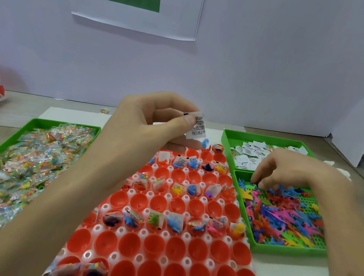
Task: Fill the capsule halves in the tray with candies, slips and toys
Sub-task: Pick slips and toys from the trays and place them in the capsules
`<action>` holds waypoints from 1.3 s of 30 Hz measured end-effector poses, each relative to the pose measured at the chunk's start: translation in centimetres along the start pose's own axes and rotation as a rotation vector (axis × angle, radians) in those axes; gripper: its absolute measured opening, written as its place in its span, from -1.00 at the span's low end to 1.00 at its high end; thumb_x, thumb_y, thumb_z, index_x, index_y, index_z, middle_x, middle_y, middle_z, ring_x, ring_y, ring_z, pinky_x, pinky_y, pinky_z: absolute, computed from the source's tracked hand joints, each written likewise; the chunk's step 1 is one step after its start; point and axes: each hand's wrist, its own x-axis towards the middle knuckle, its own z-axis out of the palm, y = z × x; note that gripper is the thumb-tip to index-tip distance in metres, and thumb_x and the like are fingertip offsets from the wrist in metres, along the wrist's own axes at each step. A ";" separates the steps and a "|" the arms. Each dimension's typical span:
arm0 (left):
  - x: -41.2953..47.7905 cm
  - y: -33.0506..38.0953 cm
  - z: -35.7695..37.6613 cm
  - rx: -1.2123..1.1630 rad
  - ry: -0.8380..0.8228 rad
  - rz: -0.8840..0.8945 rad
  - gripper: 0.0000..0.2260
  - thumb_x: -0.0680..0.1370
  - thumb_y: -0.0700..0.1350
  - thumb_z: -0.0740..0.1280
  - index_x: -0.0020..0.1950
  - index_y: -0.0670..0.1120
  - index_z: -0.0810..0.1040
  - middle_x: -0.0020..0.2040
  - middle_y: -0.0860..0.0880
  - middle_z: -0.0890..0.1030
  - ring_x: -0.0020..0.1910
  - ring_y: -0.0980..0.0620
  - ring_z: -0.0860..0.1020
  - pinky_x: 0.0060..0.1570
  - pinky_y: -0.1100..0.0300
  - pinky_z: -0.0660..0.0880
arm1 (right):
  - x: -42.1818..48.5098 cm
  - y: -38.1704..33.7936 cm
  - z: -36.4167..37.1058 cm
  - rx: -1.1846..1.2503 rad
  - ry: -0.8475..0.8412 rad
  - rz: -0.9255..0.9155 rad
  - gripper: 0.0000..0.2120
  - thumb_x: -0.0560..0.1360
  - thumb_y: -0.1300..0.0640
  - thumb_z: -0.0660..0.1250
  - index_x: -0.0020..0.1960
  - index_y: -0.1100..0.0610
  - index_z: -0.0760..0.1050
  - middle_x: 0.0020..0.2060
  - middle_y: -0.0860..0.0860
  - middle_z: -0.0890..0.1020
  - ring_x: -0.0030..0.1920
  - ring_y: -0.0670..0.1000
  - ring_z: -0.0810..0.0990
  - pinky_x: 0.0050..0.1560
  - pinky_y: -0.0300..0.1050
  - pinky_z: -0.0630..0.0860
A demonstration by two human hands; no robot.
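Capsule halves (173,248) partly filled; left hand (155,120) pinches a slip (197,126); right hand (288,170) among toys (282,216) in green bin (286,250), grip unclear.

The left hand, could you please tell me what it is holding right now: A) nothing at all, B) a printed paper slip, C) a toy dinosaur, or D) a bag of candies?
B: the left hand pinches a small printed paper slip between thumb and fingers, raised above the far rows of capsule halves.
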 end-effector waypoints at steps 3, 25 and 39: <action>0.0 0.0 0.0 0.007 -0.016 0.006 -0.91 0.59 -0.23 0.37 -0.02 -0.11 0.67 -0.19 -0.04 0.72 -0.19 -0.09 0.74 -0.08 0.11 0.68 | 0.2 -0.7 0.8 -0.058 -0.024 -0.004 -0.83 0.38 0.14 0.60 -0.09 -0.05 0.69 -0.36 -0.01 0.71 -0.34 -0.09 0.65 -0.24 -0.15 0.57; -0.2 -0.1 0.3 0.035 -0.020 -0.012 -0.90 0.58 -0.23 0.39 0.00 -0.08 0.69 -0.21 -0.03 0.74 -0.24 -0.03 0.74 -0.24 0.29 0.62 | -2.1 -1.4 -1.8 0.173 0.214 -0.239 -0.87 0.52 0.10 0.45 -0.20 0.03 0.70 -0.32 -0.01 0.72 -0.27 -0.04 0.69 -0.22 -0.21 0.58; -0.3 0.3 0.6 -0.046 0.086 0.015 -0.94 0.54 -0.17 0.44 -0.02 -0.10 0.70 -0.21 -0.06 0.74 -0.23 0.01 0.74 -0.20 0.25 0.65 | -6.3 -10.2 -0.6 0.729 0.330 -0.903 -0.94 0.45 0.17 0.51 -0.18 0.04 0.68 -0.33 0.00 0.69 -0.31 -0.05 0.66 -0.20 -0.23 0.58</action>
